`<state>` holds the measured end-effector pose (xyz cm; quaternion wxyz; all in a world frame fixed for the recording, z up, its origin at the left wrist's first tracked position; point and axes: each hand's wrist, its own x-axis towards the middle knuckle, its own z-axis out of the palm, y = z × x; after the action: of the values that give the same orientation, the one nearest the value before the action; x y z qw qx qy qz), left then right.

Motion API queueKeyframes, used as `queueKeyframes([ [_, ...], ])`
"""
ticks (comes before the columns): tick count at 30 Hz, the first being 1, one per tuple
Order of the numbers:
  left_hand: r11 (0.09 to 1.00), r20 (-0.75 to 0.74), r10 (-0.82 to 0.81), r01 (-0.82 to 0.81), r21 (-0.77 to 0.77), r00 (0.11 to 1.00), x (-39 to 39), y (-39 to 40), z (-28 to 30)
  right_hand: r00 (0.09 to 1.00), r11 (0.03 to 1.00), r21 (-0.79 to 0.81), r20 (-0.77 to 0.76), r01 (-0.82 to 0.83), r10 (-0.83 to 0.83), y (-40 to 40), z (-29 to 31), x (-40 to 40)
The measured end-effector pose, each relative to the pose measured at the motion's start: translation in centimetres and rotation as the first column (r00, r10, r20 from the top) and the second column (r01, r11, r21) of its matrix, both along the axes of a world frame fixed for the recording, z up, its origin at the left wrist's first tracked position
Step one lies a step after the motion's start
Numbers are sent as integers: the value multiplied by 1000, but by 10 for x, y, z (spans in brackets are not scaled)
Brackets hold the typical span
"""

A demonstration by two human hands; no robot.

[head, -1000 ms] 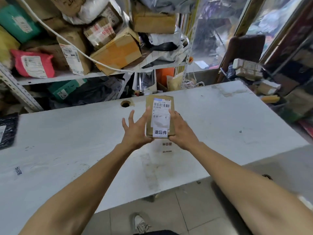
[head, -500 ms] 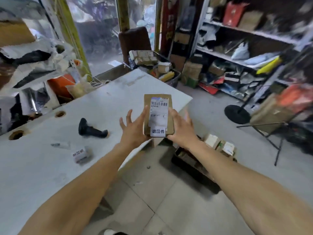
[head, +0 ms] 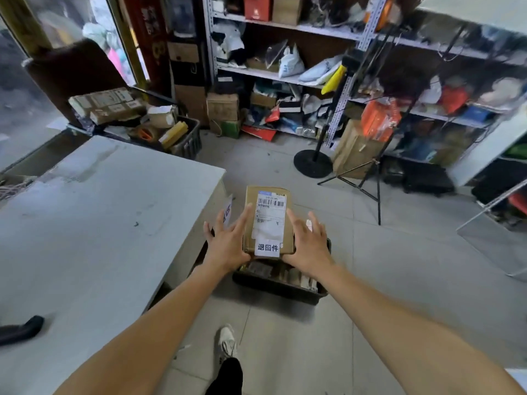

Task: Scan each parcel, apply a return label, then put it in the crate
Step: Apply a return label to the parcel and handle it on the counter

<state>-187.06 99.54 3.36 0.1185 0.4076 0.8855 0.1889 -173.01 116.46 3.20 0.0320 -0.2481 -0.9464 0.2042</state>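
Note:
A small brown cardboard parcel [head: 268, 215] with a barcode shipping label and a white return label [head: 267, 248] at its near end is carried flat between my hands. My left hand [head: 228, 246] presses its left side and my right hand [head: 309, 246] presses its right side, fingers straight and spread. The parcel hangs over a black crate [head: 285, 289] on the floor, which holds several other parcels. The crate's far part is hidden behind the parcel and my hands.
The white table [head: 99, 223] is to my left, with the black scanner [head: 20, 329] at its near edge. A second black crate [head: 185, 143] of boxes stands beyond the table. A tripod stand [head: 368, 178] and packed shelves [head: 285, 75] lie ahead. My shoe [head: 228, 343] is on the tiled floor.
I have turned right, away from the table, carrying the parcel between both hands. It now hangs over the floor crate instead of the tabletop. The hold is unchanged.

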Motion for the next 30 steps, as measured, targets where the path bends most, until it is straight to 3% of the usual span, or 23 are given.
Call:
queueKeyframes([
  [12,995,86,-66,71,-67,994,-127,123,-38,990,995,-43,116,87,-81,107,-45,-118],
  [23,976,111,-125,142,-166,986,-163,246,-138,974,990,-40,190,133,-123,221,-135,-142],
  [30,977,120,-109,129,-172,987,-162,275,-191,969,990,-59,219,125,-109,251,-189,-143],
])
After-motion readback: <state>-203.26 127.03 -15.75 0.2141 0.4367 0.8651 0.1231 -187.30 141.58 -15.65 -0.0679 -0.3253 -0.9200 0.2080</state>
